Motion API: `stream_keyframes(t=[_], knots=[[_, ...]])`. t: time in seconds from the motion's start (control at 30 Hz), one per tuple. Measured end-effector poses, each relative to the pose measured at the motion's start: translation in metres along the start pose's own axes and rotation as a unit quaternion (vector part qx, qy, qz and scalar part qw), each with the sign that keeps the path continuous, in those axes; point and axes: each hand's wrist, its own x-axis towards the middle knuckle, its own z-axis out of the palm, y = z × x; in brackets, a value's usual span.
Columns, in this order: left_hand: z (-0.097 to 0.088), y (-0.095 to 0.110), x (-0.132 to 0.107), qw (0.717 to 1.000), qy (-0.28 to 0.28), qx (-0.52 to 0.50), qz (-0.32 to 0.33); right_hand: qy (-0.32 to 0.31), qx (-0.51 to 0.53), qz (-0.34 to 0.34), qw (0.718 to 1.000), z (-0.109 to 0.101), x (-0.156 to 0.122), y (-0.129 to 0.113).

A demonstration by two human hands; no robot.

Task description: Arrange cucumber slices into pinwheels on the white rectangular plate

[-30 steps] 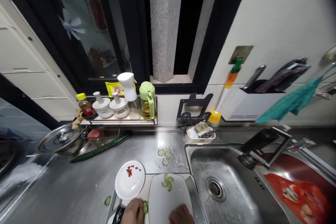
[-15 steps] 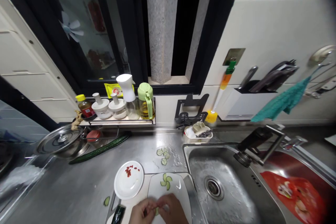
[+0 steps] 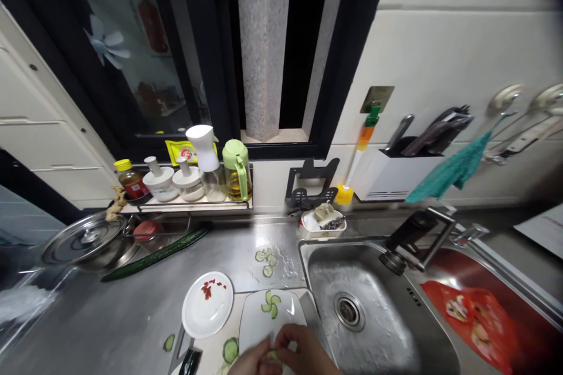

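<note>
Close together over the front of a white square plate [image 3: 292,307], my left hand [image 3: 253,361] and my right hand [image 3: 305,351] have their fingers pinched around a small pale-green cucumber slice [image 3: 272,355], partly hidden by the fingers. Toward the plate's back, curved cucumber pieces [image 3: 270,304] lie in a pinwheel shape. Left of my left hand, more cucumber slices [image 3: 230,350] rest on the cutting board [image 3: 215,347]. A dark cucumber chunk [image 3: 190,361] lies at the board's left. The round white plate [image 3: 206,319] beside the square one carries small red pieces [image 3: 208,290].
Right of the board is a steel sink [image 3: 373,328] with a faucet [image 3: 440,240] and a red bag [image 3: 475,319]. Several cucumber slices [image 3: 267,261] lie on the wet counter behind. A long cucumber [image 3: 158,255] and lidded pot [image 3: 88,240] stand left, below a condiment shelf [image 3: 197,206].
The view has shifted, so the surroundings sit further left. My hands have moved right relative to the plate, and cucumber slices on the board now show beside my left hand.
</note>
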Motion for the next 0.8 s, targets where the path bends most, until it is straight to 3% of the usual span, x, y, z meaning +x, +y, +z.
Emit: stream_keyframes(t=[0.1, 0.27, 0.53, 0.67, 0.73, 0.8], knots=[[0.011, 0.001, -0.005, 1.0, 0.01, -0.016, -0.021, -0.023, -0.015, 0.012, 1.0, -0.01, -0.005, -0.002], [0.022, 0.008, -0.012, 0.999, -0.005, -0.003, 0.054, -0.012, -0.031, 0.03, 0.999, -0.026, -0.011, -0.002], [0.016, 0.003, 0.02, 0.974, 0.079, 0.159, 0.141, 0.002, -0.076, 0.022, 0.997, -0.038, 0.0, 0.012], [0.018, 0.0, 0.03, 0.932, 0.131, 0.279, 0.193, 0.005, -0.142, 0.005, 0.99, -0.042, 0.011, 0.025], [0.02, -0.001, 0.032, 0.891, 0.173, 0.355, 0.224, 0.002, -0.195, 0.013, 0.981, -0.045, 0.015, 0.028], [0.024, -0.003, 0.032, 0.83, 0.222, 0.45, 0.243, 0.007, -0.249, 0.024, 0.968, -0.047, 0.018, 0.028]])
